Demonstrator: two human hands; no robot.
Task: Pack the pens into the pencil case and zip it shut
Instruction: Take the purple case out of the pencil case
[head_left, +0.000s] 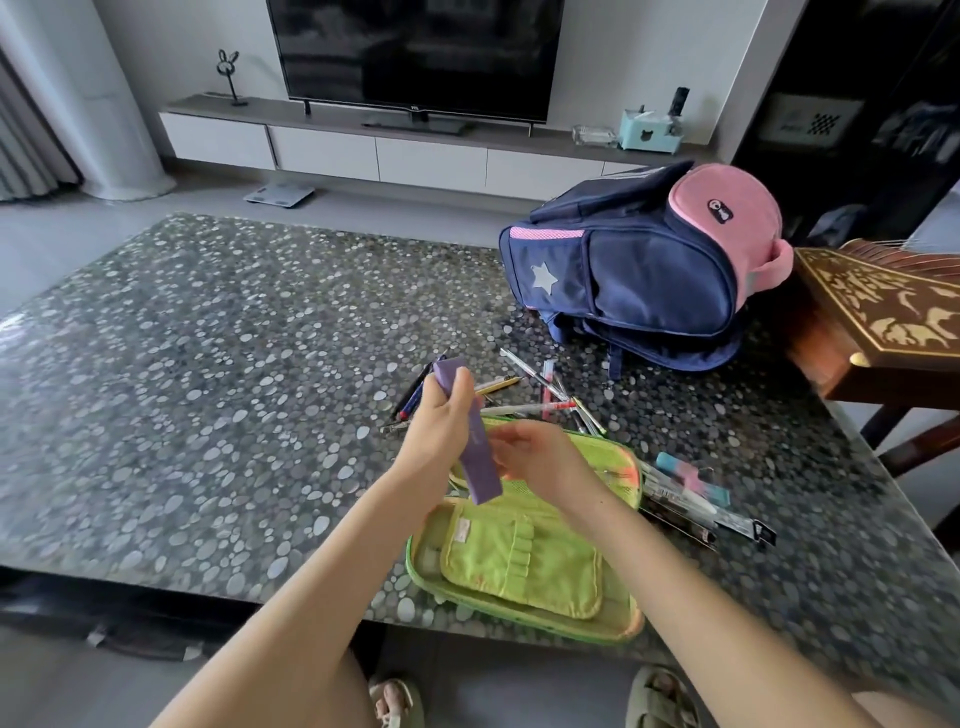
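Pens (524, 400), loose plastic ones, are lying beyond your fingertips; your left hand (441, 426) and right hand (535, 457) are pinching a flat purple box (470, 441) above the open lime-green fabric pencil case (524, 556). Loosening either pinch risks dropping it.

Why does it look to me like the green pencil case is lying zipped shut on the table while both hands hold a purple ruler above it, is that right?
Not quite. The head view shows the green pencil case lying open on the table, its inner pockets showing. The rest holds: the left hand and right hand hold the purple ruler above it.
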